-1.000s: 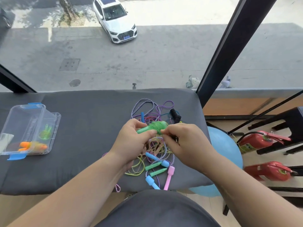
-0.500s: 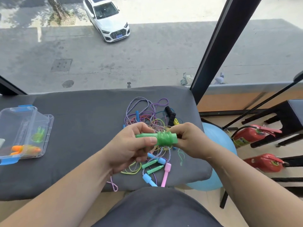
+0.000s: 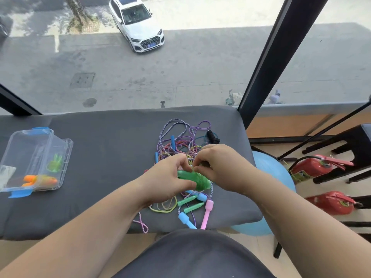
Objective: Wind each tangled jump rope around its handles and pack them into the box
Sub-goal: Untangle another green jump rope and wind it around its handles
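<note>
Holding the green rope bundle (image 3: 193, 178) over the bench's (image 3: 110, 137) front right, the left hand (image 3: 166, 181) clenched its left end and the right hand (image 3: 222, 167) pinched the wound right end. Long axis ran left-right, right end tipped toward the front edge. Box (image 3: 66, 149) sat well apart at the left edge. Left hand was nearer, so likely carrier.

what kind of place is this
Probably an upper-floor room beside a big window: the white car on the street is seen from above, and fire extinguishers and a blue exercise ball sit on the floor.
</note>
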Available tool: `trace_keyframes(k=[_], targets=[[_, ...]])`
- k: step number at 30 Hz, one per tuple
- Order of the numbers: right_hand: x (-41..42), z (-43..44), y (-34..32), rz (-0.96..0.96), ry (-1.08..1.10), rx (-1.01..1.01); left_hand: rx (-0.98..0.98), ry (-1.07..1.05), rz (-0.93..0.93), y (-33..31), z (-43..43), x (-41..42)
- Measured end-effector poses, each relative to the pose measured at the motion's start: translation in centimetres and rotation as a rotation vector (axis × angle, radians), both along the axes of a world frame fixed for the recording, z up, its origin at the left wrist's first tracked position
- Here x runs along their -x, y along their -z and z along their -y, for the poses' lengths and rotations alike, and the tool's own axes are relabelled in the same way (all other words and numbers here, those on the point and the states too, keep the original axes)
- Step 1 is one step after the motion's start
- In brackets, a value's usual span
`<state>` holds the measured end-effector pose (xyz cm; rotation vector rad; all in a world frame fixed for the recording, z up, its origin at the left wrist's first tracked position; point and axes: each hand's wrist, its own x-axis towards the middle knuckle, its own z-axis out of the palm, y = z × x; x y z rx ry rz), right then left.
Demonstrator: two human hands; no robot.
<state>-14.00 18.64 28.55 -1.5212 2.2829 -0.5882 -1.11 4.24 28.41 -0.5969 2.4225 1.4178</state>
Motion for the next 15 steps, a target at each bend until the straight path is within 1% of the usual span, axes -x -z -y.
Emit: trace_keyframes(k=[1,3,6,9,12,15], targets=[[-0.3,-0.1,0.0,0.015,0.05,0.043,-0.021,-0.062,-0.017,0.2,0.0,0.1],[-1.0,-0.2,0.1,0.051,0.156,0.119,-0.128,-0.242,-0.065,0.6,-0.1,0.4],[-2.3,-0.7,0.4,0.094,0.262,0.204,-0.376,-0.491,-0.116,0.7,-0.7,0.7],[-2.9,-1.5,0.4,0.161,0.311,0.268,-0.571,-0.594,-0.137,0.7,-1.0,0.6],[-3.1,-2.5,0.7,0.286,0.332,0.347,-0.752,-0.681,-0.174,0.2,-0.7,0.6],[-3.5,-3.1,1.2,0.387,0.388,0.423,-0.85,-0.671,-0.21,-0.4,-1.0,0.7]])
